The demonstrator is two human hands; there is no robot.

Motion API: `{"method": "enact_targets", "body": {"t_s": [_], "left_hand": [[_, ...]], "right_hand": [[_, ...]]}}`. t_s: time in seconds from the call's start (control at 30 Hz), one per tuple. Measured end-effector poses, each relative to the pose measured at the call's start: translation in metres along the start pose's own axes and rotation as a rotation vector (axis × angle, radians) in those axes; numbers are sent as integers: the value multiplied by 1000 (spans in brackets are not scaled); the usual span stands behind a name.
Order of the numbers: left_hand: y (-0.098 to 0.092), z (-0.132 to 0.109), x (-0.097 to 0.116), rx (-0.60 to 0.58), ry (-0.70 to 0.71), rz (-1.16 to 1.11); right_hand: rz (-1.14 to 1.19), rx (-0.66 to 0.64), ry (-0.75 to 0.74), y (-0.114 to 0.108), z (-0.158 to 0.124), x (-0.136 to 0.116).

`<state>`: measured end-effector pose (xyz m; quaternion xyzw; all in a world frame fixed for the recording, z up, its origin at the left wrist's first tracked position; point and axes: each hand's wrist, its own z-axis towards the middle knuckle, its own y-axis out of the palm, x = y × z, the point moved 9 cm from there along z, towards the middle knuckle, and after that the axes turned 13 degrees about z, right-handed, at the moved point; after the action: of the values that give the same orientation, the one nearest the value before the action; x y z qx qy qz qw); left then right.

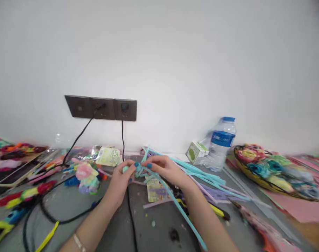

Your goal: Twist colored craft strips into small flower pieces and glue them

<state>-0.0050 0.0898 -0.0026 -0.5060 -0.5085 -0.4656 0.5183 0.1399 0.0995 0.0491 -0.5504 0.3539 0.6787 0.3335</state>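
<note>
My left hand (122, 180) and my right hand (166, 170) meet over the grey table (159, 227), fingers pinched together on a small twisted bundle of teal pipe cleaner (140, 170). One long teal strand (184, 213) trails from the bundle toward the near right. Both hands have blue-painted nails. A pile of loose teal and lilac pipe cleaners (209, 182) lies just right of my right hand. A printed card packet (155, 190) lies under the hands.
A water bottle (219, 143) and a small green-and-white box (196, 152) stand by the wall. A basket of pipe-cleaner flowers (269, 169) sits right. Colourful craft pieces (85, 175) lie left. Black cables (127, 213) run from wall sockets (101, 107).
</note>
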Motion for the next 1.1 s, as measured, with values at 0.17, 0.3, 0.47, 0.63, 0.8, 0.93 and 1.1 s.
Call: {"method": "enact_targets", "body": {"t_s": [0.17, 0.3, 0.47, 0.63, 0.8, 0.93, 1.1], "left_hand": [[11, 0, 3, -83, 39, 6], [14, -3, 5, -119, 46, -2], [15, -5, 6, -112, 54, 6], [16, -7, 2, -88, 27, 0], [18, -6, 2, -94, 68, 78], [15, -5, 3, -82, 78, 99], [22, -8, 13, -145, 102, 183]], "right_hand": [[36, 1, 113, 4, 5, 20], [89, -13, 227, 8, 1, 28], [193, -61, 288, 15, -1, 35], [281, 3, 303, 11, 1, 41], [330, 28, 306, 10, 1, 39], [411, 87, 281, 5, 1, 34], [510, 183, 208, -7, 2, 29]]}}
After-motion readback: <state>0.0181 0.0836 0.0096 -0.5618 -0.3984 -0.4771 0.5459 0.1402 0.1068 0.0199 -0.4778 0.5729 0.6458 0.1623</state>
